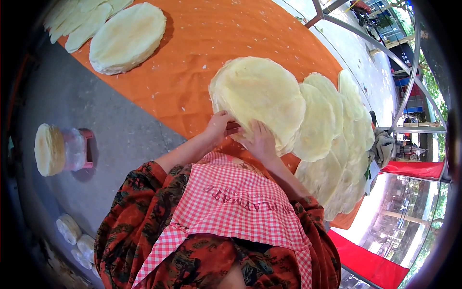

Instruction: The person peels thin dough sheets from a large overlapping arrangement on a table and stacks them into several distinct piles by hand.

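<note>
A stack of thin, round, pale flatbreads point(260, 91) lies in front of me on an orange cloth. My left hand point(221, 125) is closed at the near edge of this stack, its fingertips pinching the rim. Just to the right, my right hand point(261, 140) grips the same edge, fingers on top and the thumb tucked toward the left hand. How many layers the fingers hold is hidden. Overlapping single flatbreads point(317, 125) spread to the right of the stack, partly beneath or against it.
The orange cloth point(187, 62) covers the table. Another flatbread stack point(127, 38) sits at the far left, beside loose sheets point(89, 21). On the grey floor point(130, 125), more flatbreads point(48, 149) rest atop a stool wrapped in clear plastic point(74, 149). A metal frame point(409, 82) stands at right.
</note>
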Demonstrator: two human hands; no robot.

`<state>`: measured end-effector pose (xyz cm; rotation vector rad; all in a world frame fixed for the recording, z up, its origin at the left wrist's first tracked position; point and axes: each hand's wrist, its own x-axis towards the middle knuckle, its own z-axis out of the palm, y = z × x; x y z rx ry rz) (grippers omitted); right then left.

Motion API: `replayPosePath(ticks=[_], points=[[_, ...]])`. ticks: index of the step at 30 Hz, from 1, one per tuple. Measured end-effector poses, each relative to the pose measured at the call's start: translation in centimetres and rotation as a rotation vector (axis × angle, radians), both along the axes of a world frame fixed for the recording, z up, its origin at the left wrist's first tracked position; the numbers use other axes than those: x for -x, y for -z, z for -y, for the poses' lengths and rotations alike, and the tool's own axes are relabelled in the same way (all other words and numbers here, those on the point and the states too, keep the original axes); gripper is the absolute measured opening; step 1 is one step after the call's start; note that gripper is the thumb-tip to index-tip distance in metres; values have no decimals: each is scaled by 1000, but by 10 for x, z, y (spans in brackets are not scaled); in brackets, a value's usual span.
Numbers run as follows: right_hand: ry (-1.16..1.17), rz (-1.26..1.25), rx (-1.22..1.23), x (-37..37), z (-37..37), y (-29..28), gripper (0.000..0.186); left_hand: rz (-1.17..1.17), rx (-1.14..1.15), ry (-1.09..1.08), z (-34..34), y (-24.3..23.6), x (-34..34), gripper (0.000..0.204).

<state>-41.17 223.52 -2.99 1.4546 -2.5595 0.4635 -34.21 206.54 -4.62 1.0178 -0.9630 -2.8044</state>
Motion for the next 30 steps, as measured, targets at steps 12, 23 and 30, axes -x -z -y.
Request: replayPosePath(ticks=[12, 23, 30], points=[[113, 501, -206, 42, 7, -28, 44, -228, -303, 36, 11, 2, 8, 31], [144, 206, -110, 8, 8, 1, 51, -263, -319, 72, 7, 0, -1, 44], [209, 114, -165, 27, 9, 8, 24, -195, -330, -30, 1, 4, -3, 48]])
